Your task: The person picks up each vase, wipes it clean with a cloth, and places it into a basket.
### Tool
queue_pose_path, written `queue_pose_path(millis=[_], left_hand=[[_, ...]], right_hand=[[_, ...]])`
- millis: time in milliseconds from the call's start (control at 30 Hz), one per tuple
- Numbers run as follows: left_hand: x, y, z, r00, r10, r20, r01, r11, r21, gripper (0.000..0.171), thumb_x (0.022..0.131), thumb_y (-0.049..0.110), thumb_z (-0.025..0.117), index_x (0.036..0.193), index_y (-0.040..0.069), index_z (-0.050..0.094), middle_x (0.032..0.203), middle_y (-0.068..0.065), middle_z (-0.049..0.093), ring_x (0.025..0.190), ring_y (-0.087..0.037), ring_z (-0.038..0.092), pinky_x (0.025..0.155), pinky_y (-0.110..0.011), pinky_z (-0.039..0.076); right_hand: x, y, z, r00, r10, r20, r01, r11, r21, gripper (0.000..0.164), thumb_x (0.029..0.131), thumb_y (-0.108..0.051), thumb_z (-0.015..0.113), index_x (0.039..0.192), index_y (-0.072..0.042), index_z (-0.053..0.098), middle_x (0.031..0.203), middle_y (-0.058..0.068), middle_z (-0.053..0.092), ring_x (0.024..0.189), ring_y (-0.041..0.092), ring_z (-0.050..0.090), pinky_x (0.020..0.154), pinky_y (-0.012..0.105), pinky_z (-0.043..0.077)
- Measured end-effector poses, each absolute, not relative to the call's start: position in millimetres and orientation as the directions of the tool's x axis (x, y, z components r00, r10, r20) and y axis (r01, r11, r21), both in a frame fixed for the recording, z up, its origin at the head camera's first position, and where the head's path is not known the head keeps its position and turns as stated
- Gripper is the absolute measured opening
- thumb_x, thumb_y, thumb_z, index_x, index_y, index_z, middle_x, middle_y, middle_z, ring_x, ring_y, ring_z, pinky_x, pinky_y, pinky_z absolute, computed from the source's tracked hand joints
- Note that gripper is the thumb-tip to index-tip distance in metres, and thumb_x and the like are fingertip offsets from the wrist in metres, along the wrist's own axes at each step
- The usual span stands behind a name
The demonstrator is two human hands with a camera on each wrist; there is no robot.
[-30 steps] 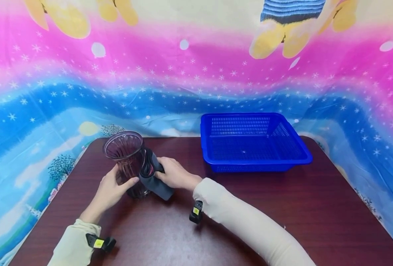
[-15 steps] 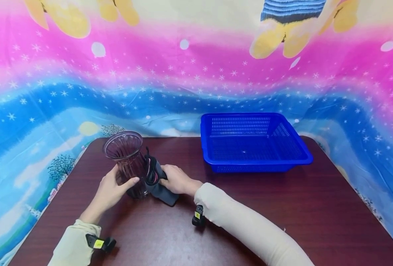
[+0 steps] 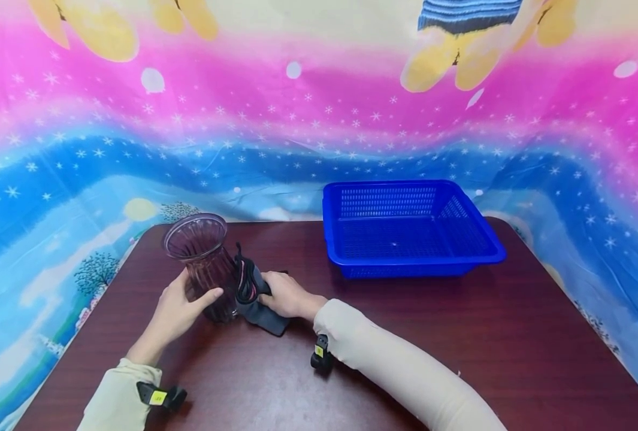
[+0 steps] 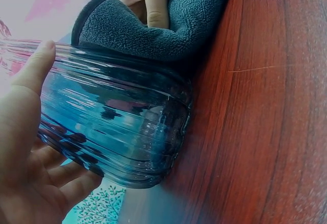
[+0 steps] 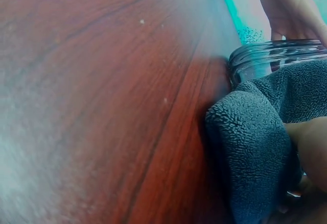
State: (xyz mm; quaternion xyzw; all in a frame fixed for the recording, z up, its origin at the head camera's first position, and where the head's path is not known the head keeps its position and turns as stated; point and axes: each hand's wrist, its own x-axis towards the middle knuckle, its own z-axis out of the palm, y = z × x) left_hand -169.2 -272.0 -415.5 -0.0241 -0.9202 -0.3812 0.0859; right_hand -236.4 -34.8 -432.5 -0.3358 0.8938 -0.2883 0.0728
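A purplish ribbed glass vase [image 3: 211,278] with a flared rim stands at the left of the table. My left hand [image 3: 178,311] grips it round the middle, thumb on the near side and fingers on the far side, as the left wrist view of the vase [image 4: 117,117] shows. Bunched in my right hand [image 3: 287,294] is a dark grey fleecy cloth [image 3: 265,317] with dark edging, right beside the vase's lower right side. In the right wrist view the folded cloth [image 5: 250,147] hides part of the vase [image 5: 255,63] and some of my fingers.
Toward the back right of the dark red-brown wooden table [image 3: 405,335] sits a blue plastic basket [image 3: 416,261] with slotted walls. A colourful snowflake-patterned curtain [image 3: 275,131] hangs behind the table and along its sides. Black wrist cameras [image 3: 321,353] sit on both sleeves.
My right hand and the cloth have shifted a little to the right and toward me along the vase, mostly in the first half second. My left hand keeps its hold on the vase.
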Motion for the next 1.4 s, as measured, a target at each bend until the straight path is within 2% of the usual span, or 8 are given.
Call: queue_pose_path(millis=[300,733,1400], left_hand=[[-169,-272,-416,-0.983,-0.023,0.182,0.113,0.707,0.698,0.067,0.093,0.038,0.071,0.144,0.003,0.046,0.135,-0.03,0.061,0.127,-0.045,0.059,0.104,-0.06,0.047],[-169,-272,-417,-0.984,-0.021,0.178,0.11,0.714,0.692,0.069,0.093,0.038,0.071,0.146,0.002,0.044,0.137,-0.03,0.06,0.126,-0.045,0.059,0.102,-0.06,0.048],[-170,-274,-419,-0.987,-0.012,0.163,0.106,0.715,0.691,0.074,0.094,0.043,0.069,0.15,0.002,0.04,0.14,-0.03,0.057,0.129,-0.046,0.056,0.103,-0.062,0.047]], right_hand=[[-234,-35,-432,-0.769,-0.637,0.058,-0.55,0.613,-0.567,0.01,0.095,-0.019,0.069,0.103,-0.015,0.066,0.101,0.0,0.071,0.089,0.007,0.059,0.08,0.023,0.048],[-236,-36,-430,-0.765,-0.641,0.066,-0.561,0.611,-0.559,0.005,0.094,-0.018,0.069,0.097,-0.016,0.066,0.088,-0.005,0.067,0.08,0.006,0.058,0.072,0.019,0.046],[-240,-43,-393,-0.744,-0.65,0.156,-0.608,0.56,-0.563,0.007,0.094,-0.018,0.068,0.099,-0.014,0.066,0.094,-0.001,0.067,0.082,0.009,0.057,0.074,0.023,0.045]])
